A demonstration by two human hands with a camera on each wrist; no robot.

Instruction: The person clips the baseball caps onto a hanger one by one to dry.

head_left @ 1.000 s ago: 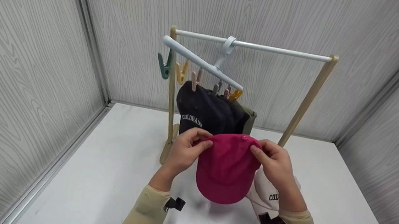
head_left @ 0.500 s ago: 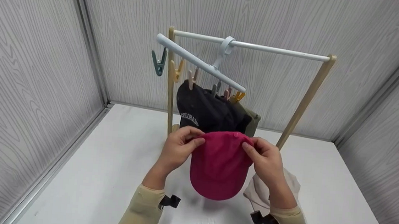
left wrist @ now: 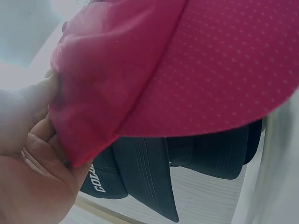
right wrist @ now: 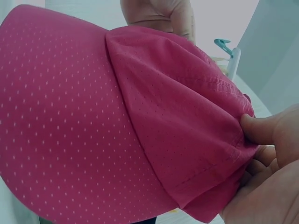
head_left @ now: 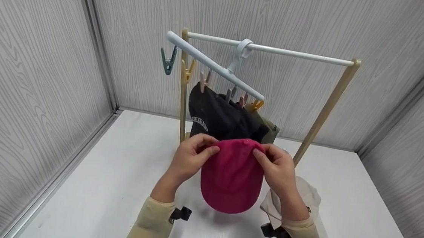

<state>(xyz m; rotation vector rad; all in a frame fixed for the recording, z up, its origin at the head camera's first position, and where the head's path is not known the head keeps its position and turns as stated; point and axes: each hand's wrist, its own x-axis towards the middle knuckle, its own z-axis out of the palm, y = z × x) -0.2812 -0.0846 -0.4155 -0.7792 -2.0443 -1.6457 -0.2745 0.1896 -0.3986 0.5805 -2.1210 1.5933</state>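
A crimson-pink baseball cap (head_left: 232, 173) hangs between both hands, its brim pointing down toward the table. On its left edge the left hand (head_left: 192, 157) pinches the fabric between thumb and fingers. The right hand (head_left: 278, 167) pinches the opposite edge, close to the top button. Small pale dots cover the brim in the right wrist view. Just behind stands a group of clipped caps: a black cap lettered COLORADO (head_left: 212, 111) and an olive cap (head_left: 271, 133) at the right end. In the left wrist view dark caps (left wrist: 145, 172) show below the pink cap.
A white hanger (head_left: 216, 66) with several clothespins hooks over the rack's white rail (head_left: 296, 54), tilted down to the right. A green clothespin (head_left: 168, 62) and a yellow clothespin (head_left: 187, 71) hold nothing. A pale cap (head_left: 306, 196) lies on the white table (head_left: 116, 179) beside the right forearm.
Both hands have shifted left with the pink cap, and the right hand has come slightly nearer the left. The hanger has swung a little, its left end rising and its right end dropping.
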